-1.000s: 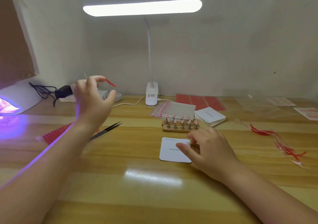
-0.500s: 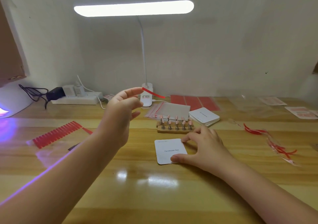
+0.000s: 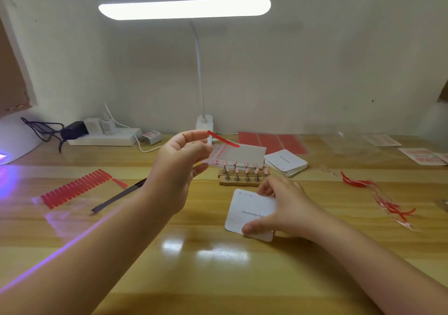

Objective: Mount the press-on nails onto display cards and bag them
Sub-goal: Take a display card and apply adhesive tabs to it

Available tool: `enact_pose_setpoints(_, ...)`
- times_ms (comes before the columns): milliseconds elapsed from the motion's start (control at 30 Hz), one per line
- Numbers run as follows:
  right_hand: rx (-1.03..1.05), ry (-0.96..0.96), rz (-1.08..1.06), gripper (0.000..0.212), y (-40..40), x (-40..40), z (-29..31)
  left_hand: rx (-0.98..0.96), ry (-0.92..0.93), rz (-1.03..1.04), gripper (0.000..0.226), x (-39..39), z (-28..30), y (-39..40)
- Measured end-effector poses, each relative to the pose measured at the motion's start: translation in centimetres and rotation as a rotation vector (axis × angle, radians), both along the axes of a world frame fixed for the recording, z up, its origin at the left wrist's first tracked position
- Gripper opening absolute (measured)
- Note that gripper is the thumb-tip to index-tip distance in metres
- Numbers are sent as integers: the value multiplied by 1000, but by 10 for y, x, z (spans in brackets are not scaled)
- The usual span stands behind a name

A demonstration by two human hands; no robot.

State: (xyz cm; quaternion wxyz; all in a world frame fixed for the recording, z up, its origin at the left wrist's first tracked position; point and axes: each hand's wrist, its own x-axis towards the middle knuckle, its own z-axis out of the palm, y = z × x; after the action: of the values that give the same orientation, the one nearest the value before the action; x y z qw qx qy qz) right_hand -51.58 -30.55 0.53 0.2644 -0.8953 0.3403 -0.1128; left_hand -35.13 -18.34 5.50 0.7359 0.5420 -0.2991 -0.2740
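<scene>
While the left hand is pinching a thin red adhesive strip aloft, the right hand is gripping the white square display card; lay it straight.

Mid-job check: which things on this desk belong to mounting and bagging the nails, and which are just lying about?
Job: red strip pinched by left hand; display card held by right hand; nails on stand; card stack; bags.
Lying about: tweezers; power strip; lamp.

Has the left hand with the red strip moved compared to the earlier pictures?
Yes. The left hand, pinching the red strip, has moved right, from near the power strip toward the lamp base.
</scene>
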Motion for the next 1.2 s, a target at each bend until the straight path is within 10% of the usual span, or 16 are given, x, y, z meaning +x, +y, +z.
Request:
enact_pose_setpoints(400, 774, -731, -13, 43, 22, 2, 30, -155, -262, -28, 26, -20, 7, 6)
enact_pose_setpoints(733, 763, -1125, 93, 43, 34, -3, 60, -381, -247, 101, 37, -30, 29, 19)
enact_pose_setpoints(1200, 910, -1086, 281, 62, 54, 1, 63, -404, -413, 205, 47, -29, 22, 15)
